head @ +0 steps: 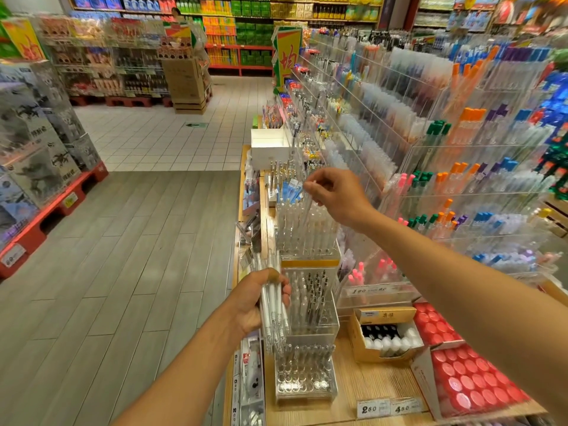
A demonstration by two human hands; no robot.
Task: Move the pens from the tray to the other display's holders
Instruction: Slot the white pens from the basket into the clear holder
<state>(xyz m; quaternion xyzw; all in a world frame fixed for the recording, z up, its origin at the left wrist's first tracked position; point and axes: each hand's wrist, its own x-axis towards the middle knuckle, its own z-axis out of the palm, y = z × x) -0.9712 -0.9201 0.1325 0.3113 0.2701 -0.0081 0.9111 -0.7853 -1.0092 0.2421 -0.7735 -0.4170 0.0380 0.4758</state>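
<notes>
Supermarket aisle with grey plank flooring giving way to white tiles; a wooden tabletop (368, 392) runs along the right, backed by tiers of clear acrylic racks (445, 124) of coloured pens. Along the tabletop's left edge stand 3 clear acrylic holder blocks in a row: the near holder (304, 376), mostly unfilled sockets; the middle holder (310, 299), partly filled; the far holder (305, 229), dense with clear pens. Near the right edge lie 2 red blister packs (467, 385) and 1 open cardboard box of bottles (384, 336); 2 price tags (388, 408) sit at the near edge. The left hand (255, 302), forearm extended, has its grip wrapped around a bundle of white pens (273, 305), at least 3, held above the near holder. The right hand (335, 195), wrist bent down, has its grip pinched on 1 clear pen (307, 207) standing over the far holder.
</notes>
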